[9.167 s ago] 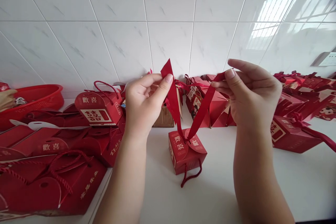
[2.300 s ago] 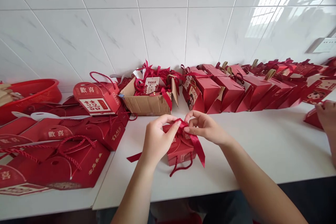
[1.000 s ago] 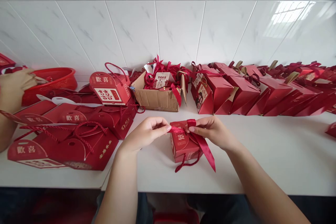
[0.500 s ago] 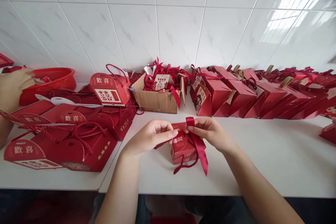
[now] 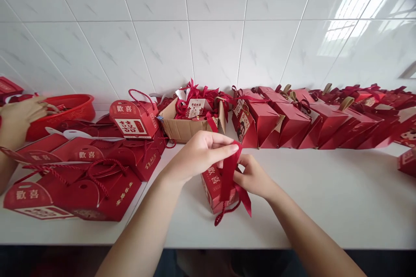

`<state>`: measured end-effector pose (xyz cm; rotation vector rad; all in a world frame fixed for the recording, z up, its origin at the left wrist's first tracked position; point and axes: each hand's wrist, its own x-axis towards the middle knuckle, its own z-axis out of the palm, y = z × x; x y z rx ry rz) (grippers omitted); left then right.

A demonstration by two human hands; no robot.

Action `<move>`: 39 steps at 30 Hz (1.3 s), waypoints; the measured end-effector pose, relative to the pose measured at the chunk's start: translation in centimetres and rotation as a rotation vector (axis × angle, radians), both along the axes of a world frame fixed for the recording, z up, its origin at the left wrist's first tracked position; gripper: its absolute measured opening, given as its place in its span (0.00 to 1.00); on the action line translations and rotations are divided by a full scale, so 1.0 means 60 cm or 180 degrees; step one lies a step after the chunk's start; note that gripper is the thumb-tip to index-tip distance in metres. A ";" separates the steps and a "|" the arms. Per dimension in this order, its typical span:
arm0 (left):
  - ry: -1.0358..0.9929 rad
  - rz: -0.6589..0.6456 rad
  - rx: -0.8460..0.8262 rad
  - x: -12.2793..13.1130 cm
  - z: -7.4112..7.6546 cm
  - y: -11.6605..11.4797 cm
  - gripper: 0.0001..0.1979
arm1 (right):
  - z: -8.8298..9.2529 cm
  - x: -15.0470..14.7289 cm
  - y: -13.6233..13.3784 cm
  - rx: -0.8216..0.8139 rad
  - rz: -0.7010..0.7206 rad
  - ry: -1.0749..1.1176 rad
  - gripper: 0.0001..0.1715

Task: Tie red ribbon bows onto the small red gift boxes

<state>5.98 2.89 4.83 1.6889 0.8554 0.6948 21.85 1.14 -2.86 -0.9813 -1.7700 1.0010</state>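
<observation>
In front of me on the white table lies a small red gift box (image 5: pixel 212 184) with gold characters and a twisted red cord handle (image 5: pixel 224 215) at its near side. My left hand (image 5: pixel 208 153) is above the box, thumb and fingers pinched on a red ribbon (image 5: pixel 230 173) that hangs down in front of the box. My right hand (image 5: pixel 253 175) is at the box's right side, fingers closed around the lower part of the ribbon; its fingertips are partly hidden behind the ribbon. One ribbon tail points down to the right.
A cardboard box (image 5: pixel 182 130) full of ribbons and tags stands behind. Finished-looking red boxes (image 5: pixel 264 117) line the wall at right. Flatter red boxes with cord handles (image 5: pixel 107 190) lie at left. Beyond them, another person's hand (image 5: pixel 27 110) reaches into a red basin (image 5: pixel 69 110).
My left hand has moved right and up, across the box, and now pinches the ribbon's upper end. My right hand has dropped slightly. The view has tilted up a little.
</observation>
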 end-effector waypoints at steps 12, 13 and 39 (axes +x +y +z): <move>0.0235 0.0867 0.0364 -0.003 -0.038 0.030 0.18 | -0.009 -0.003 0.009 -0.0071 -0.0054 0.0002 0.20; 0.0316 0.0883 0.0328 -0.013 -0.049 0.023 0.18 | -0.009 -0.004 0.009 -0.0097 -0.0059 0.0008 0.19; -0.0273 0.0884 0.0339 -0.025 -0.130 -0.007 0.08 | -0.025 -0.013 -0.004 0.0035 -0.0770 0.0113 0.12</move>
